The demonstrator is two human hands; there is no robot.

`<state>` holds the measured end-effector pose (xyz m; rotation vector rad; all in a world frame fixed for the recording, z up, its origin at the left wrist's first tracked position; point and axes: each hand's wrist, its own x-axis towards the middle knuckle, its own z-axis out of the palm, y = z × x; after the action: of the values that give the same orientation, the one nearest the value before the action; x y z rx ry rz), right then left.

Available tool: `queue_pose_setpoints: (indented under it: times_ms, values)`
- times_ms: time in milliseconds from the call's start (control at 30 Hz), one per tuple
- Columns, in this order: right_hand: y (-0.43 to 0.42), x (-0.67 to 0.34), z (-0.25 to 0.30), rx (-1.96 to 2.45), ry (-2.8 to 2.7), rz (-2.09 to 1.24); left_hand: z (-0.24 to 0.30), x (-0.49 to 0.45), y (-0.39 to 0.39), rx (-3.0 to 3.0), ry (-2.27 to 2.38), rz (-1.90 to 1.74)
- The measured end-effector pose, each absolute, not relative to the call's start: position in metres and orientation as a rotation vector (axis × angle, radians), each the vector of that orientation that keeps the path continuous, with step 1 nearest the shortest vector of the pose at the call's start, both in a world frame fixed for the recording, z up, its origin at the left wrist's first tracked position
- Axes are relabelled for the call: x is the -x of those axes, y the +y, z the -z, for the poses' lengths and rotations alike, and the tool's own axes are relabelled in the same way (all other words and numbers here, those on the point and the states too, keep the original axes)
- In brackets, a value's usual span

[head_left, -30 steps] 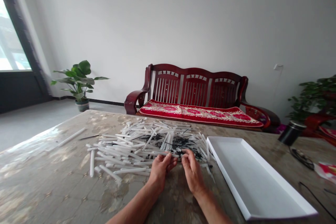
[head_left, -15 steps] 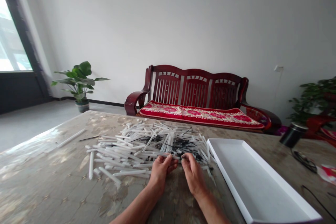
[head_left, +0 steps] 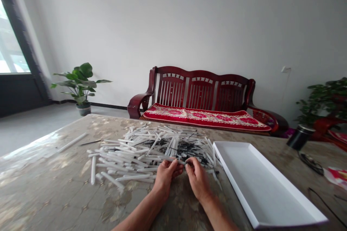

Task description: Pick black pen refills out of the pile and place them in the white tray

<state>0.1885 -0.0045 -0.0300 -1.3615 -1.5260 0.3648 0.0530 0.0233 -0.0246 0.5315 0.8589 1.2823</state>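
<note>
My left hand is closed in a pinch on a slim whitish pen barrel, held level at the near edge of the pile. At its right end my right hand is also pinched shut, fingertips close to the barrel. A small dark piece shows between those fingertips, too small to name. Beyond both hands spreads a heap of white pen barrels, lying at many angles. Thin black sticks, like pen refills, lie among them at the heap's right side.
To the right is a shallow white box with low walls. A single barrel and a thin dark stick lie apart on the left of the patterned table. A black canister and cables are at far right.
My right hand has shifted slightly left, bringing its fingertips and the dark piece up to the barrel's right end. The left hand keeps its hold, nearly still.
</note>
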Motion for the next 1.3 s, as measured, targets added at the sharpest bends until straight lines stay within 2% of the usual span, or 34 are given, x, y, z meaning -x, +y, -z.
queue_pose_setpoints:
  times_ms: [667, 1300]
  values:
    - [-0.0001, -0.1888, 0.0331, 1.584, -1.618, -0.283, 0.0284, -0.0546, 0.0232, -0.578, 0.862, -1.264]
    - [-0.0034, -0.1878, 0.0292, 1.418, -1.591, -0.416, 0.0222, -0.0530, 0.0211, -0.555, 0.879, -1.264]
